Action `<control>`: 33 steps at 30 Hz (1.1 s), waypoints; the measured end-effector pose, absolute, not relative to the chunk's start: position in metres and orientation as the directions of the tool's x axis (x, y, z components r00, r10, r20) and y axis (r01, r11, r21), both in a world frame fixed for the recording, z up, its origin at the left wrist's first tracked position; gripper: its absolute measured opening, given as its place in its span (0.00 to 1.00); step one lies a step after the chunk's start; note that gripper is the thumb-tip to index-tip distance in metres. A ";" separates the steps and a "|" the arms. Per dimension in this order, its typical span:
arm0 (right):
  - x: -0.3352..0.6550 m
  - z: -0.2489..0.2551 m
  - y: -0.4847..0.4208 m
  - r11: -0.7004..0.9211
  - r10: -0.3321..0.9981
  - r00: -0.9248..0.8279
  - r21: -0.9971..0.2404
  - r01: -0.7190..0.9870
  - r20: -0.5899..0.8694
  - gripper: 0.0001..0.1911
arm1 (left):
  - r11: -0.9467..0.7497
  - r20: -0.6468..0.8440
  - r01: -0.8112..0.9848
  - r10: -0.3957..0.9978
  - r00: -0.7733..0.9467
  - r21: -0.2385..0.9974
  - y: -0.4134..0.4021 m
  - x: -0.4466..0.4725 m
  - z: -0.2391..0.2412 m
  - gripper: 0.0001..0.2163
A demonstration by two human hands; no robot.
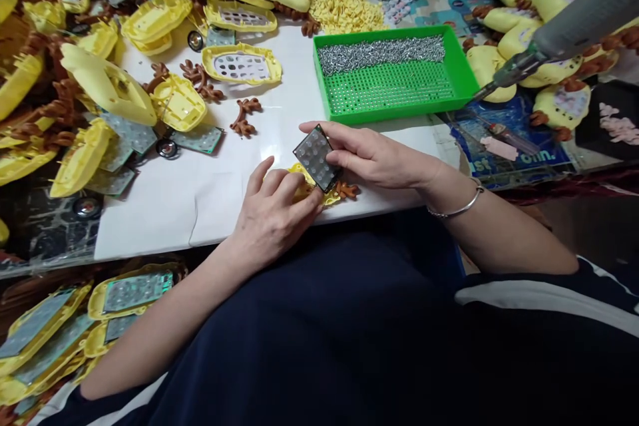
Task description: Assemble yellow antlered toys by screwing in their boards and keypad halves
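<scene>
My right hand pinches a small circuit board with a grey rubber keypad between thumb and fingers. The board is tilted above a yellow plastic shell at the table's front edge. Bent fingers of my left hand grip the shell from the left, and one fingertip reaches the board's lower corner. My left hand and the board cover most of the shell. Beside it, a brown antler-shaped piece sticks out to the right.
A green tray holds many small screws. An electric screwdriver slants in from the upper right. Yellow shells, brown antler pieces and boards crowd the left. Small yellow parts are heaped behind the tray.
</scene>
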State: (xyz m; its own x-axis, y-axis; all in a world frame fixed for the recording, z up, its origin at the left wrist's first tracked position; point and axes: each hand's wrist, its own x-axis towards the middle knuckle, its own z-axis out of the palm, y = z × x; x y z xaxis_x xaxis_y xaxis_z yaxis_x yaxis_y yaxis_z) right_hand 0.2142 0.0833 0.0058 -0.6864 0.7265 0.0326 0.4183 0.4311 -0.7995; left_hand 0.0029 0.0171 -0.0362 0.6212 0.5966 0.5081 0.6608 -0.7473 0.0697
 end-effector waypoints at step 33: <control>0.181 0.022 0.097 0.627 0.646 -0.747 -0.449 0.636 -0.156 0.04 | -0.579 0.469 0.592 0.811 0.349 0.561 0.017 -0.027 -0.031 0.24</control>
State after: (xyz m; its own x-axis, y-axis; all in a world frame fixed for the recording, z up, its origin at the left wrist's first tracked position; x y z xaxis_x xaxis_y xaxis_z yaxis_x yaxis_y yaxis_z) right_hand 0.1808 0.0969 0.0222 -0.7472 0.6459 -0.1564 0.6364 0.6274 -0.4488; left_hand -0.0266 0.0171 -0.0311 0.3486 0.8114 0.4691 0.5919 -0.5786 0.5611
